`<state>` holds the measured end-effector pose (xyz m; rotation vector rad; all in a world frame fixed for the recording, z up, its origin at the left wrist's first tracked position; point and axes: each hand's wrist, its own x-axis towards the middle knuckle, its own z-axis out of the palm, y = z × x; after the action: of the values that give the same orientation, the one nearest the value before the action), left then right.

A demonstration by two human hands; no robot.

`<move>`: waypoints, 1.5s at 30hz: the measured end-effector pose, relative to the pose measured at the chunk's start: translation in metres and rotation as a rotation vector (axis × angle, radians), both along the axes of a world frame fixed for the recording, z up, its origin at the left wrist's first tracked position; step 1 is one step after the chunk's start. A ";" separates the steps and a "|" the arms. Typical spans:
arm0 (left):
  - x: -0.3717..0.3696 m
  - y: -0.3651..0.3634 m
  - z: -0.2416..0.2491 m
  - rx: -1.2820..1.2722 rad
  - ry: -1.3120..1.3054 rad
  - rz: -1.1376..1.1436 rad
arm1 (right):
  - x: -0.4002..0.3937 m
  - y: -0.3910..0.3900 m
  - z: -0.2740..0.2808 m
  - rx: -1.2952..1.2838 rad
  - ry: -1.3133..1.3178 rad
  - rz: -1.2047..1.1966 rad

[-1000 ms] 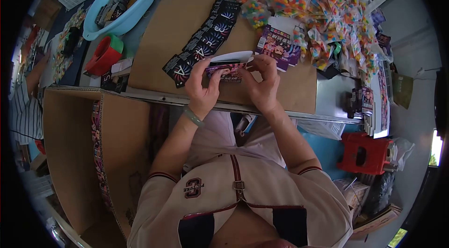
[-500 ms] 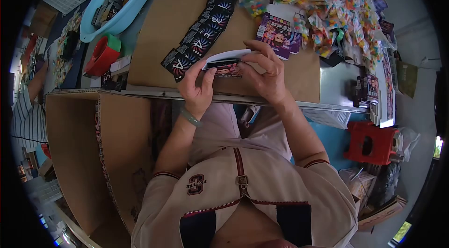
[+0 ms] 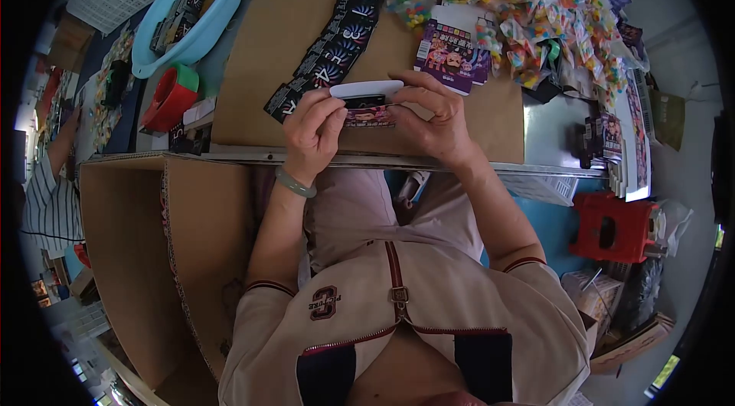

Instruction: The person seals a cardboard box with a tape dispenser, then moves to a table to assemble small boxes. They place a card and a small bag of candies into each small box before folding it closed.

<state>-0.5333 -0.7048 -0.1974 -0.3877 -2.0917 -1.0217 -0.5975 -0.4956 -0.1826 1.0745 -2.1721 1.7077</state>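
Both of my hands hold a small printed box (image 3: 369, 109) with its white flap up, just above the near edge of a brown cardboard sheet (image 3: 276, 31). My left hand (image 3: 310, 133) grips the box's left end, and my right hand (image 3: 435, 119) grips its right end with fingers over the top. A row of overlapping black cards (image 3: 331, 54) with numbers runs diagonally behind my left hand. Flat purple printed boxes (image 3: 452, 54) lie beyond my right hand. A heap of small colourful candy bags (image 3: 528, 0) covers the far right of the table.
A light blue basin (image 3: 199, 12) with dark packs stands at the far left, a red tape dispenser (image 3: 168, 96) near it. A large open cardboard carton (image 3: 145, 253) stands at my left. A red stool (image 3: 612, 226) is on the floor at right. Another person's arm (image 3: 57, 153) shows at left.
The box's white flap has come down from a raised tilt to lie nearly level. My left hand has shifted up around the box's left end. The view moved slightly.
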 end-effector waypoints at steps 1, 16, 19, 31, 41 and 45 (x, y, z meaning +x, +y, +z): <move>-0.004 -0.002 0.003 -0.003 0.006 -0.002 | -0.001 -0.001 0.000 0.043 0.000 -0.030; -0.004 -0.014 0.032 0.457 -0.416 -0.432 | -0.002 0.001 0.017 0.238 0.462 0.002; -0.011 -0.011 0.034 0.117 -0.310 -0.239 | -0.005 -0.002 0.030 0.262 0.210 0.056; -0.005 -0.009 0.028 0.121 -0.316 -0.303 | 0.007 -0.007 0.013 0.272 0.229 0.069; -0.017 -0.004 0.017 0.235 -0.260 -0.238 | -0.012 -0.008 0.014 0.113 -0.142 0.078; -0.017 0.002 0.012 0.211 -0.151 -0.223 | -0.008 -0.004 0.004 0.139 0.348 -0.090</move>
<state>-0.5505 -0.7028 -0.1858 -0.4563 -2.0786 -1.4287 -0.6056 -0.5000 -0.1787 1.1847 -2.0997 1.2385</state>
